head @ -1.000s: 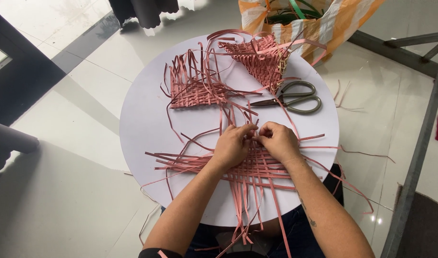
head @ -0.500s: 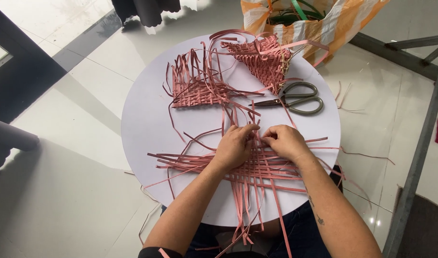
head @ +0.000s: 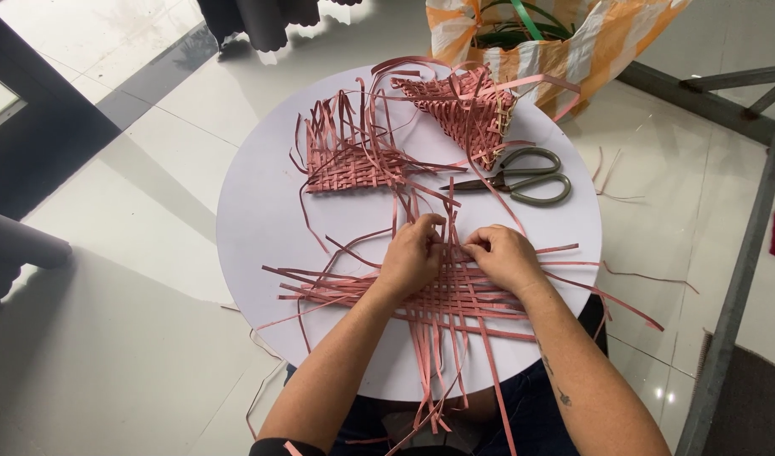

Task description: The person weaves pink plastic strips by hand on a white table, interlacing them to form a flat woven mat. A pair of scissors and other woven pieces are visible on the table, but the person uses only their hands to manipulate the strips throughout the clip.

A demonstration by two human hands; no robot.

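Pink strips are being woven flat on a round white worktop.

The woven mat (head: 455,295) is pressed down by the left hand (head: 411,262) and right hand (head: 504,257); one thin strip (head: 449,221) is pinched at the top edge of the mat by the fingers of both, so each grip is closed on it. The strips look light, bendy and easy to crease, so they are best held near the weave. Just past the grip lie scissors (head: 522,176) and two part-made weaves (head: 349,160). Little room is left before the worktop (head: 252,228) edge, where loose ends hang over.
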